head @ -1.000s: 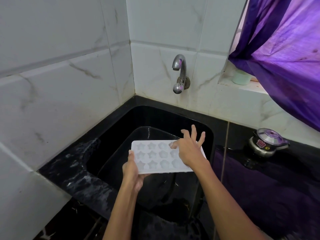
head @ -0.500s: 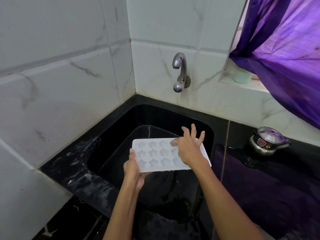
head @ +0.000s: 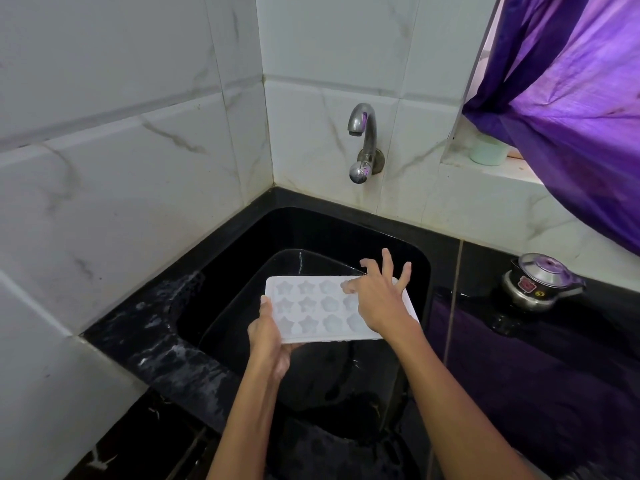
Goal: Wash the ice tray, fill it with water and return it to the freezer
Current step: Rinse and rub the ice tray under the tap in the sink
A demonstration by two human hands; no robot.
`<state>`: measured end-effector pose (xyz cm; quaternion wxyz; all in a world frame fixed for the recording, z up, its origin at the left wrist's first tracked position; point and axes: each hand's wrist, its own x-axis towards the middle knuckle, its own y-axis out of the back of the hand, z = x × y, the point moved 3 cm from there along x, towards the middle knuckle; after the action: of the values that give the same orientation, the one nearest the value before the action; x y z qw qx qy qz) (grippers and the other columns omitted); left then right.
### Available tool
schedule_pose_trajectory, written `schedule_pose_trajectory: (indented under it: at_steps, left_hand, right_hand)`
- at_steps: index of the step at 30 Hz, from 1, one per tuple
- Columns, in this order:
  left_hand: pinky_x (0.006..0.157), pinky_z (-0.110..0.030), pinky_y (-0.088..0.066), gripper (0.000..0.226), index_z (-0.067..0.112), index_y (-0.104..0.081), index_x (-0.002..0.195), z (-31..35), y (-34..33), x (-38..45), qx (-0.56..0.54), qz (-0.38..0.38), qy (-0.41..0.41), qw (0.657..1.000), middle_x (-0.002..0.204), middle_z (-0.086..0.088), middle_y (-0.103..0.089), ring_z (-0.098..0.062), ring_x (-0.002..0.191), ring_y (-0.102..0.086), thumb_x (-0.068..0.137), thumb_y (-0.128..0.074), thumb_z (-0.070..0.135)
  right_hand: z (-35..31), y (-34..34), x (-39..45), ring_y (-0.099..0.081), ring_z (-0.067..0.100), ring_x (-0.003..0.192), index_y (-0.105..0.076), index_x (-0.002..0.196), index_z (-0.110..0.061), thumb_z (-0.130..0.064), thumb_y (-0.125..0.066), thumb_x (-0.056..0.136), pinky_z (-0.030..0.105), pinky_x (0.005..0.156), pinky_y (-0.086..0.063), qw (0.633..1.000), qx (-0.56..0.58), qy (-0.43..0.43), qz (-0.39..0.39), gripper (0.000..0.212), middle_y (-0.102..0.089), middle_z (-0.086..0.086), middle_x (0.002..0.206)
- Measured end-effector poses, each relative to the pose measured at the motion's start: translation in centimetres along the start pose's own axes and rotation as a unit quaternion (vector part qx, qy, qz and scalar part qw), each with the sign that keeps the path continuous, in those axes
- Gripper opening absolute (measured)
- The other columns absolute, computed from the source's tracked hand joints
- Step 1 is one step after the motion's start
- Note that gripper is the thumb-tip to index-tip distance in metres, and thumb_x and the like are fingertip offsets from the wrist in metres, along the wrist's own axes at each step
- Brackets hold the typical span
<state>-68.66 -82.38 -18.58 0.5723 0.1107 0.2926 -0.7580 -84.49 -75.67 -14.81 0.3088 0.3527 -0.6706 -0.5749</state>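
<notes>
Over the black sink (head: 221,271), the left hand (head: 268,336) grips the near-left corner of the white ice tray (head: 311,315) (star and flower moulds face up), thumb on the rim and fingers underneath. The tray is held level above the basin. The right hand (head: 375,301) rests on the tray's right part, fingers spread wide. The steel tap (head: 362,143) sits on the wall behind; a small pressure cooker (head: 540,282) stands on the counter at far right.

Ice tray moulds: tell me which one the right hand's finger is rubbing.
The far-row mould fourth from the left, where the right hand presses a fingertip into the ice tray. The three moulds left of it lie uncovered; the left hand grips the tray's near-left corner.
</notes>
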Motion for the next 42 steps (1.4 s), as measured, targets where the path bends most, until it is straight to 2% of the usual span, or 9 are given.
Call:
schedule_pose_trajectory:
  at_steps: [5,7,11,16,21,27,32,38,42]
  left_hand:
    - [0.077,-0.05,-0.055,0.043,0.011,-0.06,0.095,-0.1,-0.3,-0.1,-0.001,-0.004,0.008,1.0,0.096,-0.014,-0.07,-0.033,0.091,-0.067,0.1,-0.033,0.044]
    - [0.074,-0.049,-0.055,0.043,0.011,-0.059,0.098,-0.1,-0.3,-0.3,-0.004,-0.002,0.009,1.0,0.097,-0.014,-0.07,-0.034,0.092,-0.067,0.1,-0.033,0.044]
    - [0.071,-0.047,-0.056,0.042,0.01,-0.059,0.096,-0.3,-0.1,-1.0,-0.012,0.006,0.012,1.0,0.095,-0.014,-0.07,-0.034,0.09,-0.067,0.1,-0.034,0.043]
    - [0.066,-0.045,-0.055,0.042,0.01,-0.06,0.094,-0.9,0.3,-2.6,-0.018,0.013,0.007,1.0,0.092,-0.013,-0.07,-0.032,0.086,-0.067,0.101,-0.034,0.042]
    - [0.067,-0.046,-0.054,0.042,0.01,-0.06,0.093,-1.7,0.7,-4.1,-0.028,0.015,0.013,0.999,0.092,-0.013,-0.07,-0.033,0.087,-0.067,0.1,-0.034,0.042]
    - [0.066,-0.045,-0.055,0.042,0.01,-0.059,0.097,-2.3,1.2,-5.4,-0.033,0.022,0.01,0.999,0.094,-0.013,-0.07,-0.032,0.087,-0.067,0.1,-0.033,0.043]
    - [0.068,-0.046,-0.055,0.042,0.011,-0.06,0.097,-2.4,1.0,-5.8,-0.033,0.009,0.006,0.999,0.094,-0.013,-0.07,-0.033,0.088,-0.067,0.1,-0.033,0.044]
    - [0.074,-0.049,-0.055,0.041,0.012,-0.06,0.096,-2.9,1.5,-6.1,-0.038,0.004,0.006,0.999,0.094,-0.013,-0.07,-0.033,0.09,-0.067,0.1,-0.034,0.044]
    - [0.074,-0.049,-0.055,0.042,0.012,-0.06,0.097,-3.0,1.6,-6.1,-0.038,0.002,0.012,0.999,0.096,-0.013,-0.07,-0.034,0.09,-0.067,0.1,-0.033,0.044]
  right_hand:
    - [-0.5,1.0,0.0,0.017,0.036,0.144,-0.055,0.112,-0.022,0.019,-0.048,0.074,0.063,0.109,0.017,0.999,0.026,-0.001,0.029,0.057,-0.018,0.01,0.15]
    - [-1.3,1.2,0.0,0.018,0.035,0.144,-0.055,0.113,-0.026,0.02,-0.048,0.072,0.061,0.109,0.018,0.999,0.034,0.025,0.031,0.062,-0.017,0.01,0.151]
    - [-2.3,0.9,-0.7,0.023,0.037,0.143,-0.061,0.12,-0.033,0.024,-0.049,0.071,0.06,0.106,0.021,0.998,0.01,0.06,-0.009,0.077,-0.002,0.012,0.159]
    - [-2.5,0.7,-2.2,0.017,0.036,0.145,-0.063,0.115,-0.031,0.023,-0.052,0.072,0.06,0.109,0.016,0.998,-0.002,0.068,-0.017,0.07,-0.015,0.011,0.155]
    - [-2.4,0.7,-3.4,0.018,0.037,0.144,-0.058,0.125,-0.032,0.021,-0.051,0.075,0.062,0.11,0.015,0.997,-0.007,0.075,-0.017,0.073,-0.008,0.013,0.158]
    - [-2.3,0.4,-4.5,0.014,0.036,0.145,-0.065,0.113,-0.03,0.022,-0.05,0.075,0.062,0.112,0.013,0.996,0.002,0.088,-0.022,0.066,-0.018,0.012,0.155]
    - [-2.1,1.0,-4.9,0.016,0.037,0.145,-0.06,0.124,-0.031,0.021,-0.051,0.077,0.061,0.11,0.014,0.997,-0.002,0.079,-0.014,0.07,-0.01,0.013,0.157]
    - [-2.0,0.9,-5.5,0.015,0.037,0.145,-0.063,0.118,-0.032,0.021,-0.056,0.072,0.062,0.11,0.015,0.996,-0.004,0.083,-0.015,0.071,-0.017,0.012,0.155]
    - [-2.3,0.9,-5.7,0.016,0.037,0.145,-0.061,0.122,-0.031,0.022,-0.051,0.075,0.062,0.11,0.015,0.997,-0.009,0.075,-0.014,0.071,-0.011,0.013,0.157]
